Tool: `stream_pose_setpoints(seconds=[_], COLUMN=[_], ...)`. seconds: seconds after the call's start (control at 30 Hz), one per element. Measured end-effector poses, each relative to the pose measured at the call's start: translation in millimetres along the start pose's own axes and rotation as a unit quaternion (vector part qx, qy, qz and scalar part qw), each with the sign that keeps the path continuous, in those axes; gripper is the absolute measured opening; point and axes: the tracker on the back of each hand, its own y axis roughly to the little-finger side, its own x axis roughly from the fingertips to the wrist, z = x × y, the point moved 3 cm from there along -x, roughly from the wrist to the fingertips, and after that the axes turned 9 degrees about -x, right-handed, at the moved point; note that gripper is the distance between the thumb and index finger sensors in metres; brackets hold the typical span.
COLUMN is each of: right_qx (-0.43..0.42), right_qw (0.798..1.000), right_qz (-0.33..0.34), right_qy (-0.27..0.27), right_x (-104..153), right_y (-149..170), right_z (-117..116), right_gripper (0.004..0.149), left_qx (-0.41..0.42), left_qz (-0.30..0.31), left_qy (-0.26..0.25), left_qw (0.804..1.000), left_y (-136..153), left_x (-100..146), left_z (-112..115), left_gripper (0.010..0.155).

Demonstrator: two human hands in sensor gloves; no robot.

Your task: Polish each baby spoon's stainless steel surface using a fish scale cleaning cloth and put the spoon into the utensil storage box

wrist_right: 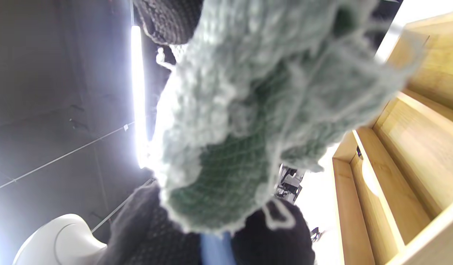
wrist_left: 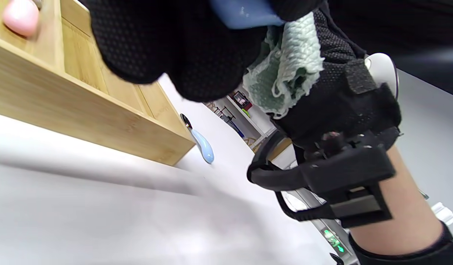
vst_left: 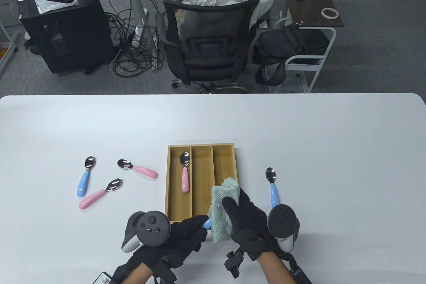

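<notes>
The left hand (vst_left: 179,235) grips a light, stiff spoon (vst_left: 207,223) by its blue handle while the right hand (vst_left: 248,222) bunches the soft cloth (vst_left: 223,209) round its likely slippery steel bowl.

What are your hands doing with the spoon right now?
Left hand grips blue spoon; right hand wraps cloth around it. One pink spoon in box. Nothing blocking.

Pale green cloth (vst_left: 223,209) wraps a blue-handled spoon (vst_left: 207,223) (bowl hidden) over the bamboo box (vst_left: 201,150).
</notes>
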Motion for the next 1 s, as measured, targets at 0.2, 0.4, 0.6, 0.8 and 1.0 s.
stream_pose_setpoints(seconds=[0.2,0.4,0.6,0.8,1.0], right_qx=[-0.055,-0.051,0.020,0.017,0.004], right_qw=[0.997,0.998,1.000,1.000,1.000], right_qz=[-0.019,-0.019,-0.006,0.004,0.007], right_qy=[-0.049,-0.032,0.010,0.014,-0.001], right_x=[-1.6,-2.1,-0.3,2.2,2.9], right_y=[3.9,7.0,6.5,2.8,-1.5], right_z=[-2.8,-1.6,4.6,4.2,1.8], right_gripper=[0.058,0.064,0.067,0.059,0.057], left_qx=[-0.008,-0.027,-0.034,-0.029,-0.022], left_qz=[-0.003,0.002,-0.003,-0.001,-0.005], left_qy=[0.004,0.007,0.011,0.006,0.003], left_qw=[1.000,1.000,0.999,1.000,1.000], left_y=[3.5,1.3,0.8,-0.7,0.7], left_x=[1.6,2.8,2.1,3.1,4.0], left_z=[0.1,0.1,2.5,2.6,2.8], left_gripper=[0.056,0.056,0.055,0.055,0.056])
